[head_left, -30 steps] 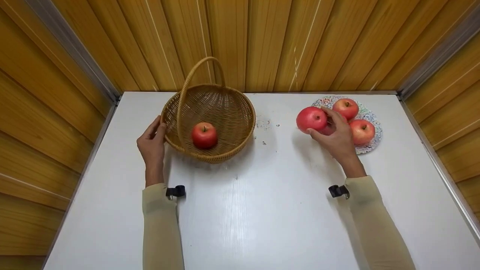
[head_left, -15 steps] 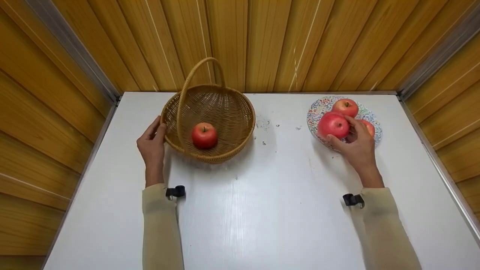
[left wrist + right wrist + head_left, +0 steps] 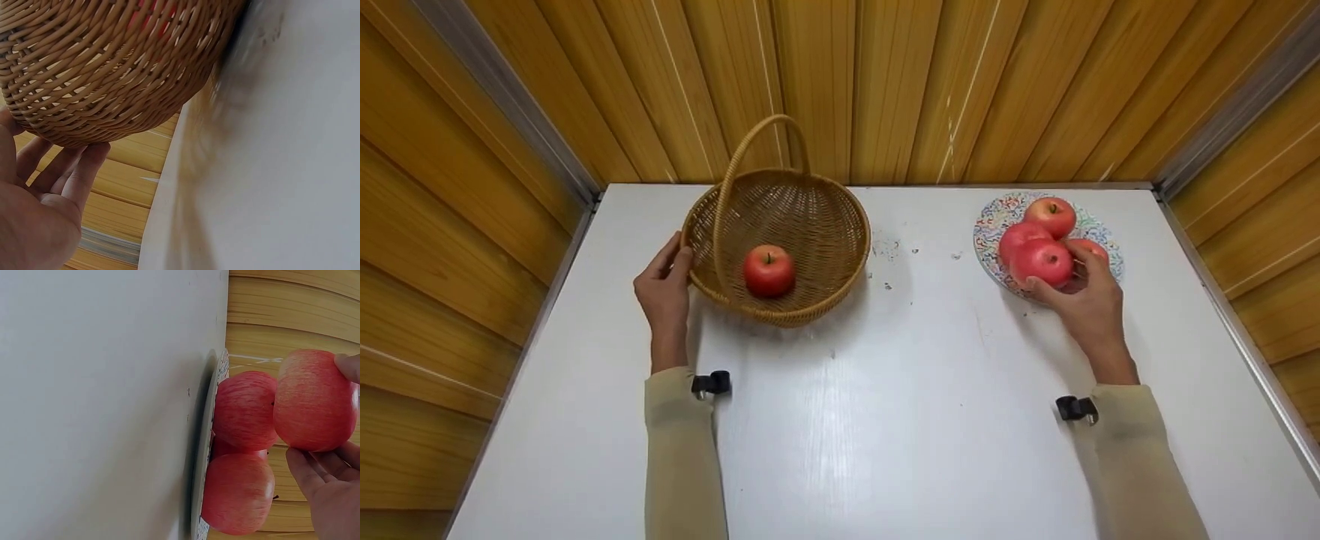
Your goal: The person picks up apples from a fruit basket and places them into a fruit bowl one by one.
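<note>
My right hand (image 3: pixel 1091 300) holds a red apple (image 3: pixel 1041 262) between thumb and fingers, over the front of a speckled plate (image 3: pixel 990 225). In the right wrist view this held apple (image 3: pixel 315 402) is raised off the plate, close against or just above another apple (image 3: pixel 246 410). Three more apples lie on the plate: one at the back (image 3: pixel 1051 217), one at the left (image 3: pixel 1021 238), and one at the right (image 3: pixel 1091 249), partly behind my fingers. At the left, my left hand (image 3: pixel 664 289) grips the rim of a wicker basket (image 3: pixel 810 225). A red apple (image 3: pixel 769 271) lies inside it.
The basket's tall arched handle (image 3: pixel 725 202) rises on its left side. All stands on a white table (image 3: pixel 840 435), enclosed by yellow wood-look panels (image 3: pixel 885 90) at the back and sides. Small dark marks dot the tabletop between basket and plate.
My right hand has carried its apple rightward and slightly nearer me, from beside the plate to above it. The left hand and basket have not visibly moved.
</note>
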`<control>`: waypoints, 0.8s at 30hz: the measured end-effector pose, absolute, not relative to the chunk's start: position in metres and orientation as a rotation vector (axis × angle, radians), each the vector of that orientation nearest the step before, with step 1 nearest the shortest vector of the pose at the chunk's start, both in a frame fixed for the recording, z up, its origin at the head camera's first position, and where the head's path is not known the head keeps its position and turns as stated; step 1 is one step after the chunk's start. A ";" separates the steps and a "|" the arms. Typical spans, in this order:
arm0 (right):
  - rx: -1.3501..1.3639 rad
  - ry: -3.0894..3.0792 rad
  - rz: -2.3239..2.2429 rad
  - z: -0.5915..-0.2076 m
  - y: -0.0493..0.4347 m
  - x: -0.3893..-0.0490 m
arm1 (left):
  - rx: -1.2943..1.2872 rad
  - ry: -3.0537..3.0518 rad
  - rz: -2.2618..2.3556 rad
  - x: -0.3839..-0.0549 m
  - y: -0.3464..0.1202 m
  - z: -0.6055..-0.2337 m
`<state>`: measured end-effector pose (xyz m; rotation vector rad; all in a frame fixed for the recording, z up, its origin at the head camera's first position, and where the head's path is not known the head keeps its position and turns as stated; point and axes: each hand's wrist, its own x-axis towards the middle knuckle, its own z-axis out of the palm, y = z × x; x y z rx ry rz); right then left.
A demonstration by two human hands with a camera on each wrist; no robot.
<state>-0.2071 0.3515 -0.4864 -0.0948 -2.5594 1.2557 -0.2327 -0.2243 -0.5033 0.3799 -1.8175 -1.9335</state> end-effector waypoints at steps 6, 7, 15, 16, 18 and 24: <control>-0.122 -2.533 1.262 -0.489 0.356 -0.203 | 0.377 -1.817 -1.932 -0.232 -0.224 -0.503; -0.124 -2.528 1.263 -0.490 0.357 -0.202 | 0.376 -1.818 -1.930 -0.232 -0.224 -0.503; -0.216 -2.603 1.259 -0.496 0.364 -0.197 | 0.367 -1.811 -1.923 -0.230 -0.223 -0.502; -0.223 -2.608 1.262 -0.497 0.365 -0.197 | 0.368 -1.809 -1.930 -0.230 -0.223 -0.503; -0.234 -2.608 1.258 -0.498 0.365 -0.198 | 0.369 -1.803 -1.941 -0.231 -0.223 -0.503; -0.268 -2.599 1.250 -0.502 0.365 -0.202 | 0.372 -1.814 -1.926 -0.232 -0.224 -0.505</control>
